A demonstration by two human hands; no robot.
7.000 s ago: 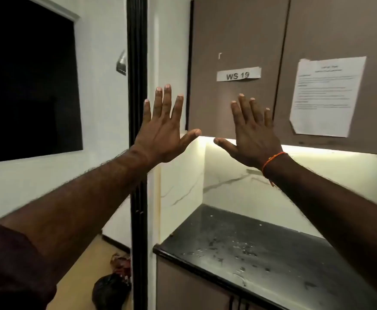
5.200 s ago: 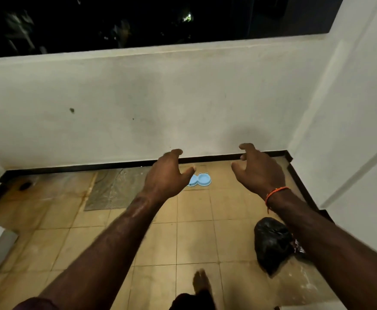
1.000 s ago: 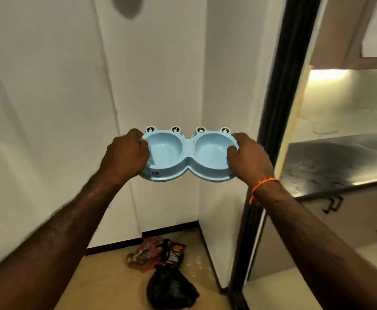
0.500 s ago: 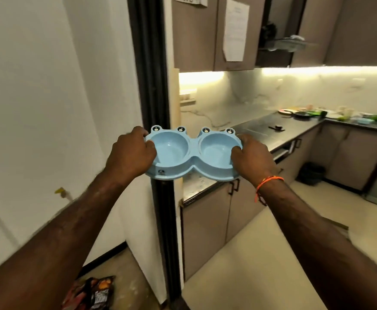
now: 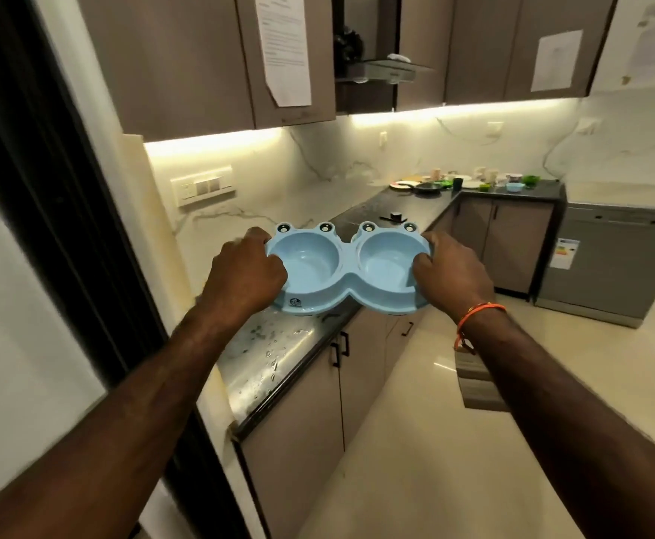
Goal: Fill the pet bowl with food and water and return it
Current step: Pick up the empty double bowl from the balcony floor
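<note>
The blue double pet bowl (image 5: 347,266) is carried level in mid-air above the near end of the dark bench (image 5: 279,355). The left hand (image 5: 246,276) has its grip clamped on the left rim and the right hand (image 5: 452,272) on the right rim. Holding both ends likely keeps the two empty wells flat, ready for filling further into the kitchen.

brown cabinets (image 5: 186,60) over lit marble backsplash (image 5: 318,165), dark wet countertop (image 5: 279,352), cream floor (image 5: 435,441)
</note>
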